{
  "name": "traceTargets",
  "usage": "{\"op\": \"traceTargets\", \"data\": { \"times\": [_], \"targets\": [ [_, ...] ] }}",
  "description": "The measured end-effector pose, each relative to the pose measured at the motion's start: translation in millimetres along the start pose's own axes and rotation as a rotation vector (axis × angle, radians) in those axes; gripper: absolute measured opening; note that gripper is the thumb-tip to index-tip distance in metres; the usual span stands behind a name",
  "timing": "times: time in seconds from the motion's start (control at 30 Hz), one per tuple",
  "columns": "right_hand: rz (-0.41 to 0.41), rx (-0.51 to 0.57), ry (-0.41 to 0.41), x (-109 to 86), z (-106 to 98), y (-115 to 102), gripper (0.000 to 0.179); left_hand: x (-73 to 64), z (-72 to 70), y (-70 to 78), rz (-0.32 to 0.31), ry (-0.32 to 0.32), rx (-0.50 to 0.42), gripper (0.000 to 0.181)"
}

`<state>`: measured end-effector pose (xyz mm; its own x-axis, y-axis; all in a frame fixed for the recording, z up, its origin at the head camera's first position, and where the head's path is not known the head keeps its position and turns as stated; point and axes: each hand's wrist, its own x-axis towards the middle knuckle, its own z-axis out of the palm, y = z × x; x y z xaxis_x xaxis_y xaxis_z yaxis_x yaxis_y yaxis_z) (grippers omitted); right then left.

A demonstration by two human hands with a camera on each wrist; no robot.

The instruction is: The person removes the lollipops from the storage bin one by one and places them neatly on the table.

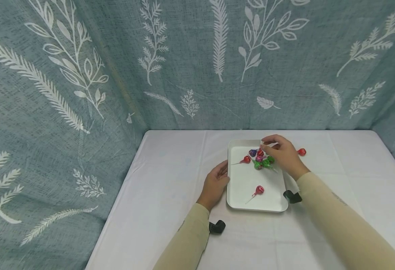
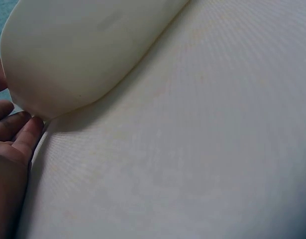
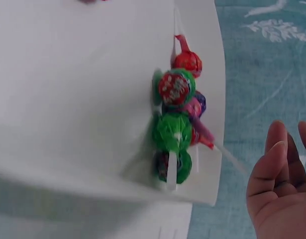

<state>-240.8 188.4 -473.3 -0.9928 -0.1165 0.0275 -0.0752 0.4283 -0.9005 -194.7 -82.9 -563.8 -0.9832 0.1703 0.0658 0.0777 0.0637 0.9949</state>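
A white tray (image 1: 256, 200) lies on the table with several wrapped lollipops in it. My left hand (image 1: 215, 185) is at the tray's left side; in the left wrist view its fingertips (image 2: 32, 130) touch the tray wall. Over the far right corner reaches my right hand (image 1: 283, 154), thumb and index finger apart, near an upward-pointing stick. The right wrist view shows those fingers beside a cluster of green lollipops (image 3: 172, 132), a red one (image 3: 188, 63) and a purple-pink one. Apart in the tray lie two red lollipops, one at left (image 1: 246, 159), one in front (image 1: 259, 190).
One red lollipop (image 1: 301, 152) lies on the white-covered table (image 1: 170, 176), right of the tray and beyond the right wrist. Black camera mounts (image 1: 217, 227) stick out from both wrists. A blue-green leaf-patterned curtain (image 1: 190, 63) hangs behind the table and along its sides.
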Motion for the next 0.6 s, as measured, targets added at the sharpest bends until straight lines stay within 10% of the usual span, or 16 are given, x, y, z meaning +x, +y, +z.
{"op": "traceTargets", "data": {
  "times": [0.6],
  "targets": [
    [-0.031, -0.014, -0.032, 9.3, 30.0, 1.5, 0.037, -0.3, 0.0, 1.6, 0.007, -0.002, -0.011, 0.060]
  ]
}}
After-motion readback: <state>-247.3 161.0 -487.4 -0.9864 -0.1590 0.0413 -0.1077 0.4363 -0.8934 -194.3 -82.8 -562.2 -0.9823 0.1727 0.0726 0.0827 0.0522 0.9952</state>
